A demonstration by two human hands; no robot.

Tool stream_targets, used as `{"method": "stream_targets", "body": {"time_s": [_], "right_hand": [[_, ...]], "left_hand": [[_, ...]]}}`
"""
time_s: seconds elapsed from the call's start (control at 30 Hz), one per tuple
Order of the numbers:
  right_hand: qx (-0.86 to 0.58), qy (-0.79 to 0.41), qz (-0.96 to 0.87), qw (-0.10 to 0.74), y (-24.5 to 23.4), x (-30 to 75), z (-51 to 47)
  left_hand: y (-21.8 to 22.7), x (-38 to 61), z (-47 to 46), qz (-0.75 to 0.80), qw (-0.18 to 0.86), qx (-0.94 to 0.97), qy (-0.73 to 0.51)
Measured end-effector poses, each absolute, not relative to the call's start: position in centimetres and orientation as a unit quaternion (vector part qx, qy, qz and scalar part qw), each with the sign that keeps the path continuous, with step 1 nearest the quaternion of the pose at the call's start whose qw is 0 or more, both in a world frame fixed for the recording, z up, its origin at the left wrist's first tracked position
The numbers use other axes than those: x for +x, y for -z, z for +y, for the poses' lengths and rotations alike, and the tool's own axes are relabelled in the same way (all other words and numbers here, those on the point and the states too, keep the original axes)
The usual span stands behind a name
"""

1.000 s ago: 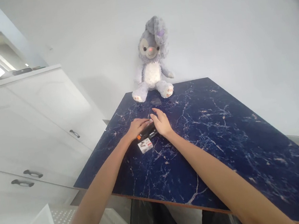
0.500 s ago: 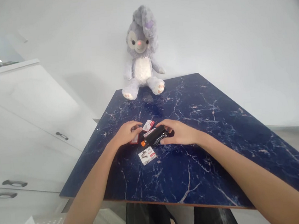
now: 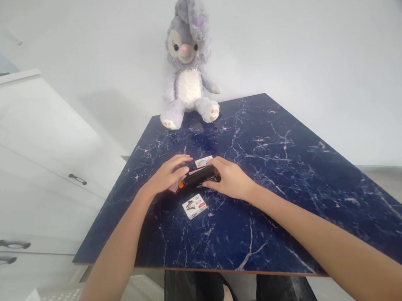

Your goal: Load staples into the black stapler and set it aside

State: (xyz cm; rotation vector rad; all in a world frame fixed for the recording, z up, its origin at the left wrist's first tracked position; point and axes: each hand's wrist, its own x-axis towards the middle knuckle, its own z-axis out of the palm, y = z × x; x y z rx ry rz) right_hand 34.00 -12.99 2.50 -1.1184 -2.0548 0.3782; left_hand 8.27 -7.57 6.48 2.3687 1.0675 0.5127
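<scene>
Gripping a black object (image 3: 199,176): right fingers (image 3: 212,185).

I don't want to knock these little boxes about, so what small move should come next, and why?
Perhaps steady the orange end of what looks like a black stapler with your left hand, which is open beside it: your right hand grips the opposite end, and a white box lies nearby.

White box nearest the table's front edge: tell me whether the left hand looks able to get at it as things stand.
Probably yes: the left hand looks open and nothing covers the white box, though the hand may have to skirt the black object.
</scene>
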Motion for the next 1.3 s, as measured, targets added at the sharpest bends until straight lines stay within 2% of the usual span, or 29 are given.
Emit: {"method": "stream_targets", "body": {"time_s": [0.2,0.37,0.5,0.6,0.8,0.9,1.03,1.2,1.3], "right_hand": [[-0.372,-0.087,-0.823,0.420,-4.7,35.0,-14.3],[-0.245,-0.044,-0.917,0.311,-4.3,32.8,-15.9],[-0.185,-0.006,-0.943,0.277,-3.6,31.5,-16.3],[-0.203,0.002,-0.947,0.248,-3.7,32.0,-15.9],[-0.248,0.001,-0.942,0.225,-4.3,33.3,-15.4],[-0.259,-0.028,-0.926,0.274,-4.3,33.8,-15.3],[-0.389,-0.082,-0.831,0.388,-3.1,35.1,-14.3],[-0.432,-0.177,-0.799,0.378,-2.0,35.6,-12.8],[-0.417,-0.187,-0.817,0.352,-2.0,35.5,-12.3]], "left_hand": [[-8.0,8.3,-8.6,0.374,0.229,0.895,-0.084],[-7.7,9.6,-8.9,0.365,0.204,0.904,-0.087],[-7.8,8.9,-8.1,0.371,0.244,0.892,-0.086],[-7.8,7.1,-7.1,0.387,0.295,0.870,-0.077],[-7.3,4.8,-5.8,0.395,0.324,0.858,-0.057],[-7.1,4.8,-5.7,0.400,0.338,0.849,-0.062],[-7.0,4.9,-5.5,0.391,0.348,0.850,-0.064],[-6.8,4.9,-5.2,0.388,0.376,0.839,-0.064],[-6.7,4.9,-5.1,0.394,0.395,0.828,-0.063]]}}
